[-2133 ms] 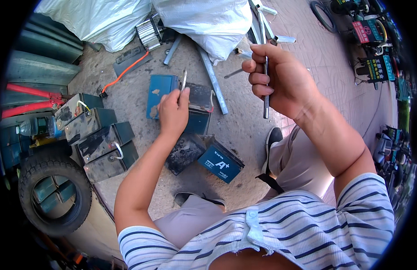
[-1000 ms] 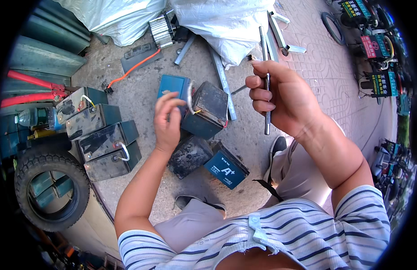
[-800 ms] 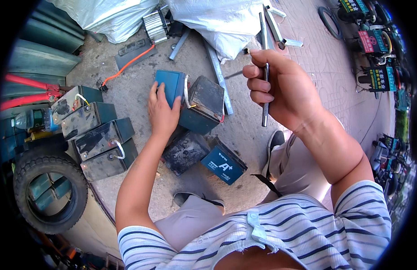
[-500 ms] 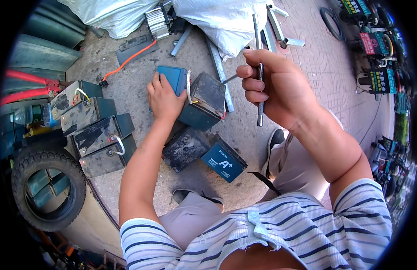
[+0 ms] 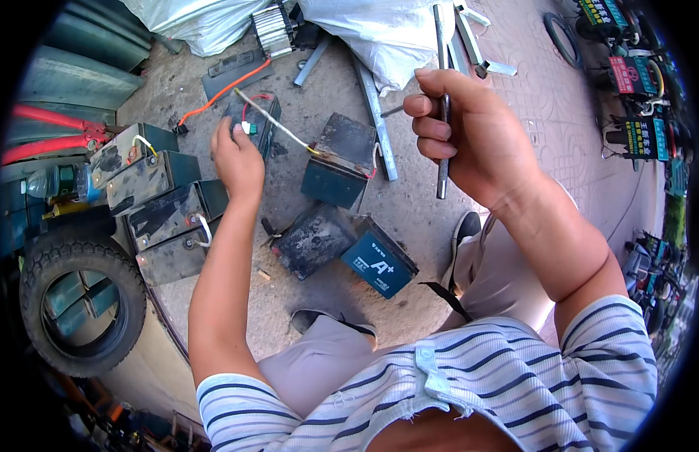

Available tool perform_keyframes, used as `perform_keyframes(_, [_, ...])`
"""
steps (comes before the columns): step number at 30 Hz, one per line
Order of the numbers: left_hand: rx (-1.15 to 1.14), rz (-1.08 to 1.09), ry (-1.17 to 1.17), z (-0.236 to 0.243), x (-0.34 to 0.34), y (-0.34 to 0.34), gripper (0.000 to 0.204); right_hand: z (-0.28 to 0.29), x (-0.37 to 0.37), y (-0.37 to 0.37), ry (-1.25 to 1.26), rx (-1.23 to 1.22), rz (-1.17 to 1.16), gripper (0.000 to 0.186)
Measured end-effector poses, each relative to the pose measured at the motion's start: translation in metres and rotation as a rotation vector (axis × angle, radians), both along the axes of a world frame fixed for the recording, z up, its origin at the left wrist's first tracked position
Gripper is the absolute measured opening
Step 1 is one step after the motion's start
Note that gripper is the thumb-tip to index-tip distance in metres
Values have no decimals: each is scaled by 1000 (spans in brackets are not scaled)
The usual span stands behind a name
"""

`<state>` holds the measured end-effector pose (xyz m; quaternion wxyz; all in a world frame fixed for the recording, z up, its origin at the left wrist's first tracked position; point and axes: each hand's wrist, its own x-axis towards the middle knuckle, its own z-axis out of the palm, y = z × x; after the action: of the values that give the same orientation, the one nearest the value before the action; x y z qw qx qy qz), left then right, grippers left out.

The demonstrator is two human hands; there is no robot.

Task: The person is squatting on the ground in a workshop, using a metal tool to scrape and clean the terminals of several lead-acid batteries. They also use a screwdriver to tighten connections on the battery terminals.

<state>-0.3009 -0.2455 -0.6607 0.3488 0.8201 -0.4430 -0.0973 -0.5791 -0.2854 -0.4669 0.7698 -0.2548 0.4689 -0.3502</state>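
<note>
My left hand grips the near left side of a dark blue battery, which stands apart from the others. A thin red wire and a small green-and-white piece show on its top. From a second, dusty battery a whitish wire with yellow ends stretches up toward the first one. Raised at the right, my right hand is closed around the steel bar of a T-handled tool; its thin shaft sticks out leftward between the fingers. Below lie a dirty black battery and a blue-labelled battery.
Several more batteries stand in a row at the left, beside a tyre and red-handled cutters. At the back are white sacks, metal bars, a finned metal box and an orange cable. Parked scooters line the right edge.
My left hand has moved left with the blue battery, parting it from the dusty one and drawing the whitish wire out straight. The right hand keeps the tool, slightly higher.
</note>
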Motion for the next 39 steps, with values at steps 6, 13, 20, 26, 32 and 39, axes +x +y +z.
perform_keyframes(6, [-298, -420, -161, 33, -61, 25, 54, -3, 5, -2, 6, -39, -58, 11])
perform_keyframes(13, [599, -634, -386, 40, -148, -37, 93, 2, 8, -5, 17, -173, -89, 15])
perform_keyframes(20, [1083, -615, -382, 8, -157, -61, 97, -4, 7, -3, 11, -231, -80, 14])
perform_keyframes(26, [914, -511, -174, 12, -134, -56, 104, 12, -4, 3, 1, -199, -16, 21])
perform_keyframes(32, [612, -252, -196, 16, -115, -44, 111, 16, -22, 5, -81, -141, 91, 17])
perform_keyframes(39, [327, -405, -148, 19, -72, -41, 72, 23, -19, -11, 68, -157, 361, 23])
